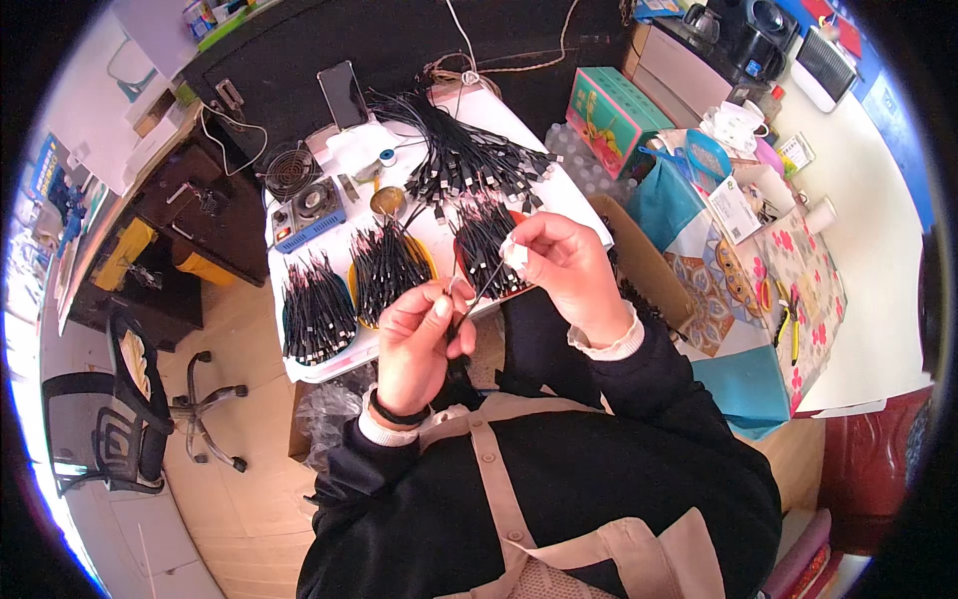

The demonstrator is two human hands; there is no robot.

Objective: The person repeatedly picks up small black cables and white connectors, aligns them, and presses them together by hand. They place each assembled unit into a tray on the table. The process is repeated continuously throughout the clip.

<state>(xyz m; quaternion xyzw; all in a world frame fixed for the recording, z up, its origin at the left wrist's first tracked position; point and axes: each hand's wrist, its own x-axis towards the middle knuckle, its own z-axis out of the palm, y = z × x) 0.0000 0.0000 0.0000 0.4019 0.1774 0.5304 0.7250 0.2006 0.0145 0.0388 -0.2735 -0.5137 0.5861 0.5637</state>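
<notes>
A thin black cable (485, 292) runs between my two hands above the front of the white table. My left hand (419, 339) pinches its lower end between thumb and fingers, and thin pale strands show at the fingertips. Higher up, my right hand (571, 262) is closed on the cable's other end, with something small and white (515, 254) at the fingertips; I cannot tell what it is. Just beyond my hands lie bunches of short black cables: one at the left (317, 311), one in the middle (384, 268) on a yellow tray, one at the right (477, 232).
A large pile of black USB cables (469, 150) covers the table's back. A blue device with a fan (309, 212), a phone (342, 95) and a solder spool (387, 158) stand at the left. An open cardboard box (649, 265) and a cloth-covered table (743, 299) with pliers (787, 324) are at right.
</notes>
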